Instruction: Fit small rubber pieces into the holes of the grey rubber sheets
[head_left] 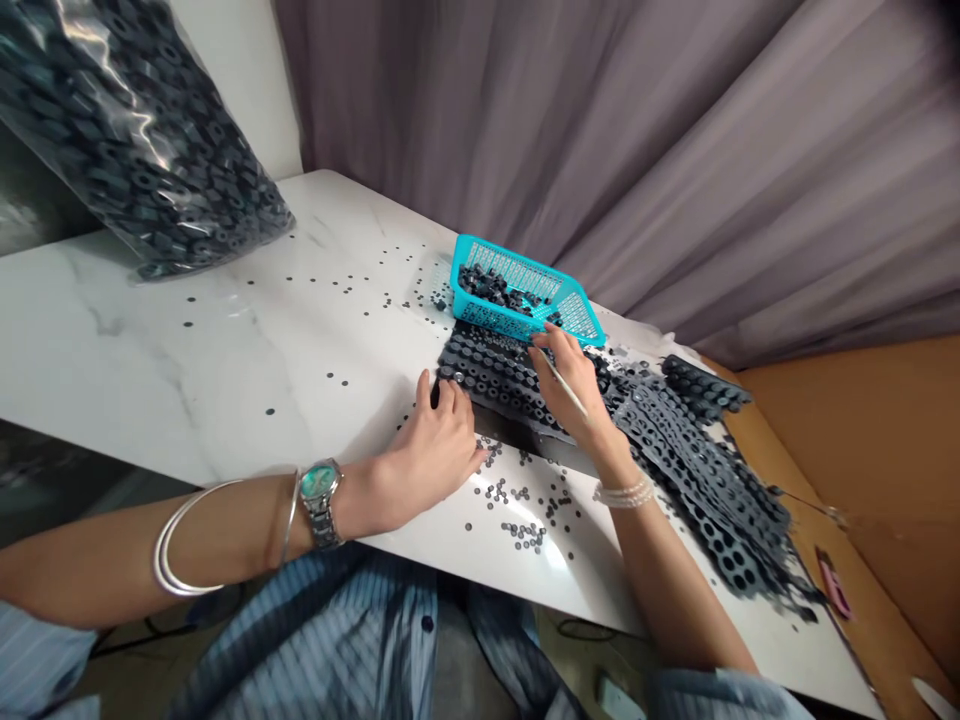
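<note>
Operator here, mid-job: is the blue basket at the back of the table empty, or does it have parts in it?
Not empty: the turquoise plastic basket holds a loose heap of small dark pieces on its bottom, well below the rim.

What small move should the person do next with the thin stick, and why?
Probably the right hand should poke a disc from the dark sheet with the thin stick: it holds the stick pen-like over the sheet, the left hand pins the sheet, and loose discs lie nearby.
</note>
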